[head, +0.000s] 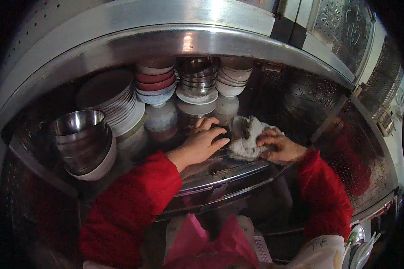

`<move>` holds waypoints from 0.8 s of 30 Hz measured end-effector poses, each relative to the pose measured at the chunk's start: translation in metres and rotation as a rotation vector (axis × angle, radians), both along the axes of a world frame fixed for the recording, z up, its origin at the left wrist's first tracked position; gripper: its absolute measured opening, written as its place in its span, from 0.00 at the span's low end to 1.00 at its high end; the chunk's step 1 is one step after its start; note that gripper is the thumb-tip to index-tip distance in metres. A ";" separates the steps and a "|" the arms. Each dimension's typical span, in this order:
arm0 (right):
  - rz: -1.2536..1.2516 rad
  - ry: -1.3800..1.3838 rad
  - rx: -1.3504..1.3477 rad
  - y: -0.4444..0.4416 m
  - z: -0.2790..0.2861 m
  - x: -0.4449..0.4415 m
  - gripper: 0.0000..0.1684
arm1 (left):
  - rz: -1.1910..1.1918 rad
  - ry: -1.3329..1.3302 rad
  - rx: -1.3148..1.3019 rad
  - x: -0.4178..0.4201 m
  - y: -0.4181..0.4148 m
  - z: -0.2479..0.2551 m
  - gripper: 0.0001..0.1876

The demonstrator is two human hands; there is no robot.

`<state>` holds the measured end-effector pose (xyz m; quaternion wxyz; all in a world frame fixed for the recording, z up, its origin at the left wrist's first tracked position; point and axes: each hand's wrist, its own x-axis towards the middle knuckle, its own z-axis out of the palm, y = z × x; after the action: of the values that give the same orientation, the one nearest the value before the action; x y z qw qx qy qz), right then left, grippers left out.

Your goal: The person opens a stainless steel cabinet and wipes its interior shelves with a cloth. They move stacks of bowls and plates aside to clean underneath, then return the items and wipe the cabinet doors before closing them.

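Note:
My right hand [279, 145] grips a crumpled, stained white cloth [250, 143] on the metal shelf of a steel cabinet. To the left of the cloth is my left hand [205, 141], fingers apart and holding nothing; whether it touches the shelf [161, 134] I cannot tell. Behind my hands stand stacked bowls: white ones [234, 79] at the right, steel bowls [198, 82] on a white plate [198, 97], and red bowls [155, 80] over a blue-patterned bowl [157, 94]. The shiny shelf mirrors the stacks.
A stack of plates [124, 114] rises at the left. In front of it, steel bowls [79, 141] sit inside a larger white bowl [104, 164]. The cabinet's thick metal top edge [188, 40] overhangs the shelf. Utensils [360, 245] show at the lower right.

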<state>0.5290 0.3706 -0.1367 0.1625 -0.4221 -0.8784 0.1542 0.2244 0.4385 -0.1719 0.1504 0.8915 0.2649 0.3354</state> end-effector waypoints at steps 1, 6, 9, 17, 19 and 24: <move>0.034 -0.045 0.000 -0.004 0.002 0.004 0.23 | -0.006 -0.031 0.014 0.003 0.001 0.001 0.16; -0.626 -0.254 0.140 0.010 -0.001 0.029 0.27 | 0.047 -0.129 0.089 0.004 0.002 0.005 0.15; -0.825 -0.390 0.182 0.032 -0.003 0.036 0.29 | 0.122 -0.142 0.120 -0.001 0.005 0.003 0.15; -0.540 -0.459 0.002 0.008 0.000 -0.025 0.34 | 0.031 -0.180 0.192 0.011 -0.009 0.007 0.16; -0.399 -0.350 -0.092 -0.004 0.003 -0.045 0.33 | 0.002 -0.193 0.221 0.014 -0.014 0.015 0.17; 0.105 -0.007 0.117 0.018 -0.017 -0.118 0.33 | -0.096 -0.292 0.337 0.017 -0.024 0.028 0.19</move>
<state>0.4108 0.3888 -0.1532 0.1755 -0.3657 -0.9075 0.1094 0.2412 0.4141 -0.1444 0.0519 0.8576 0.1378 0.4928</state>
